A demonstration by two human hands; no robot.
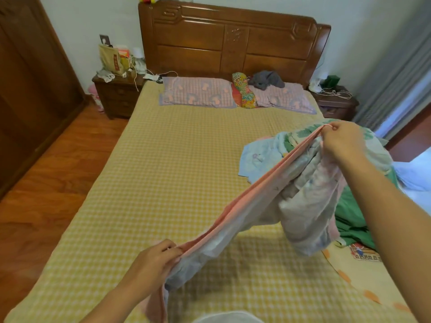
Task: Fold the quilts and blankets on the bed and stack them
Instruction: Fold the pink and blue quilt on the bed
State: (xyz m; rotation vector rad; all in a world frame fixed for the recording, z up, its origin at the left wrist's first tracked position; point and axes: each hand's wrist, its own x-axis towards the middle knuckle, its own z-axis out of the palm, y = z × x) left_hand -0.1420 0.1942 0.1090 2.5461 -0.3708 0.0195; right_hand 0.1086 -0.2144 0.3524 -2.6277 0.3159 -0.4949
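We are pinching the blanket's (291, 194) pink edge taut between left hand (154, 259) and right hand (342, 141) fingers, above the bed (163, 171).

the left hand (155, 257) sits low and near the body, knuckles up, fingers curled, thumb and fingers pinching the pink edge of the blanket (303, 183). its forearm runs in from the bottom edge, angled up to the right. the right hand (341, 142) is raised higher and farther out, arm stretched from the right edge, wrist bent, fingertips pinching the same pink edge at its top. the two hands are well apart, with the edge taut between them.
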